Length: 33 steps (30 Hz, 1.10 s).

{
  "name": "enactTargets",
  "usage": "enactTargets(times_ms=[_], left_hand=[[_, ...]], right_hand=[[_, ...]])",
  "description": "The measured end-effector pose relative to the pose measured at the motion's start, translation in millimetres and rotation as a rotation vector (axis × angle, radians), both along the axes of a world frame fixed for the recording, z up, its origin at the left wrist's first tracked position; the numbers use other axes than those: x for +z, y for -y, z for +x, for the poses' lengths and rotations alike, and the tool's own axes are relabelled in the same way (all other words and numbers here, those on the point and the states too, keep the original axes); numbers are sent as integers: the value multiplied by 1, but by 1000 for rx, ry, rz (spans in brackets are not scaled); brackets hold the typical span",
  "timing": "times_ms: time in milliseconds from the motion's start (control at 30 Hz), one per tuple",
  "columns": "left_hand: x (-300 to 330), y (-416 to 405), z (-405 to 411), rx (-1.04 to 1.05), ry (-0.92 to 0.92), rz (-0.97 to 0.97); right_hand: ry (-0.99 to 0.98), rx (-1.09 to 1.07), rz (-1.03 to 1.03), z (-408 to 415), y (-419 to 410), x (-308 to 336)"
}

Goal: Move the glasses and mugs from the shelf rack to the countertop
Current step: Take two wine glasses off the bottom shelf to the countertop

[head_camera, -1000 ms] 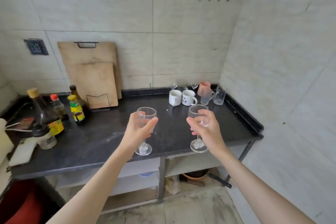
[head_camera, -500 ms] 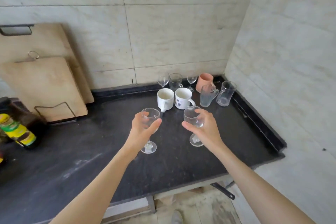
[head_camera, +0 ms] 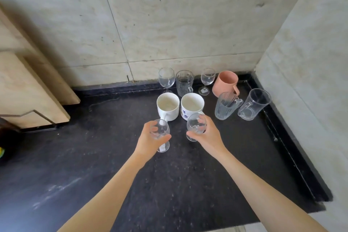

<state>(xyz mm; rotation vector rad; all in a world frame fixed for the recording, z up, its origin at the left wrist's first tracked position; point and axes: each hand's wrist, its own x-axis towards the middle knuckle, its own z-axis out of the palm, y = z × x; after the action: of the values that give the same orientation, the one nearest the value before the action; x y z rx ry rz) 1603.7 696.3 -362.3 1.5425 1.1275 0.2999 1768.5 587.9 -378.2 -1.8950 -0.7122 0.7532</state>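
Countertop (head_camera: 116, 165) bare front and left; white mugs (head_camera: 168, 106) just ahead, glassware crowding back-right corner.

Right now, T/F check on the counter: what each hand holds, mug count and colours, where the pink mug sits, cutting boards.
1. Each hand holds a wine glass: the left hand and the right hand each grip one. True.
2. Two white mugs stand side by side just beyond the hands. True.
3. The pink mug lies on its side at the counter's front edge. False: it stands upright near the back corner, by the wall.
4. The black countertop holds no glassware yet. False: stemmed glasses and clear glass mugs already stand on it.
5. Wooden cutting boards lean against the wall at left. True.
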Motion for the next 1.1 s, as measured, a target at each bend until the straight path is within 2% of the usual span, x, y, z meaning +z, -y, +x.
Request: enactTargets(times_ms=[367, 667, 1100], left_hand=[[-32, -13, 34, -64, -49, -35], [-49, -10, 42, -4, -40, -3], [-41, -8, 39, -71, -79, -58]], right_hand=[[-86, 74, -78, 25, -16, -33], [-56, 46, -118, 31, -18, -45], [-98, 36, -133, 29, -14, -46]])
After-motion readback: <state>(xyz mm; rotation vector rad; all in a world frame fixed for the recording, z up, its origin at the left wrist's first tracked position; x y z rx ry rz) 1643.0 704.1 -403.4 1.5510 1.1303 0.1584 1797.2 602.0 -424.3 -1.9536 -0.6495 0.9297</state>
